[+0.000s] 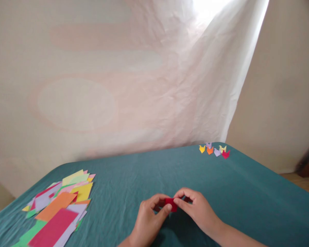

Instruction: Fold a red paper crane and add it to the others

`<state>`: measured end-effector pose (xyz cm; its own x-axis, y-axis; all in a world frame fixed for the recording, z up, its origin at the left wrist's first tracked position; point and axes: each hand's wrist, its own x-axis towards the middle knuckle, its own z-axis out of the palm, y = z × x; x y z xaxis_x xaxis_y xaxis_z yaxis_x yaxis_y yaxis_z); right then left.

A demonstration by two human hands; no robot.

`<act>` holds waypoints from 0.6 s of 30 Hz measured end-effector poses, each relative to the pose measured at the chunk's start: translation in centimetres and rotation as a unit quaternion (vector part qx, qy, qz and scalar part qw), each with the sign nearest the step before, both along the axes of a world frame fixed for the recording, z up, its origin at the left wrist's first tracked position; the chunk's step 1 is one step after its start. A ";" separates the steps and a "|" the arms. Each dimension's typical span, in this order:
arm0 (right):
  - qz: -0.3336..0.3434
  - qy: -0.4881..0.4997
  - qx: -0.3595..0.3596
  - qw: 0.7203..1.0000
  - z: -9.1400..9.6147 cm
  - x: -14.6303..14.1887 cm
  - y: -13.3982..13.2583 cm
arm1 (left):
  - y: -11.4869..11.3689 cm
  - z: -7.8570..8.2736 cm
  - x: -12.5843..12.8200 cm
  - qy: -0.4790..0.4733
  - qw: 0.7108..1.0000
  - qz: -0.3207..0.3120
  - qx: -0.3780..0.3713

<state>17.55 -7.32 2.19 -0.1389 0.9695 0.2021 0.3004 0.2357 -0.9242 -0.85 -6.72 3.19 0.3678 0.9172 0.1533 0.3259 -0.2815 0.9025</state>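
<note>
Both my hands meet over the teal tablecloth near the front edge. My left hand and my right hand each pinch a small red piece of folded paper between thumb and fingertips. The paper is held just above the cloth, partly hidden by my fingers.
A loose pile of coloured paper sheets lies at the front left. Several small folded paper figures in yellow, orange, purple and red sit at the table's far right corner. A pale cloth backdrop hangs behind the table.
</note>
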 end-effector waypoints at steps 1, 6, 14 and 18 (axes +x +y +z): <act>0.002 -0.008 0.008 1.000 0.1 0.0 -0.1 | 0.0 0.1 0.0 -0.004 1.000 0.003 -0.001; 0.009 -0.020 0.038 0.999 0.1 -0.2 -0.5 | 0.3 -0.5 0.0 -0.005 0.999 0.022 -0.025; 0.025 -0.028 0.013 0.999 -0.1 -0.2 -0.6 | 0.5 -1.0 0.3 -0.108 0.989 0.005 -0.099; 0.011 -0.055 0.048 0.997 0.0 -0.3 -0.5 | 0.7 -0.9 0.0 -0.072 0.993 -0.007 -0.089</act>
<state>17.26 -7.85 2.14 -0.1867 0.9428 0.2760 0.3922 0.3291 -0.8590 -0.84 -6.05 2.27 0.3668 0.9294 0.0404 0.1873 -0.1163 0.9754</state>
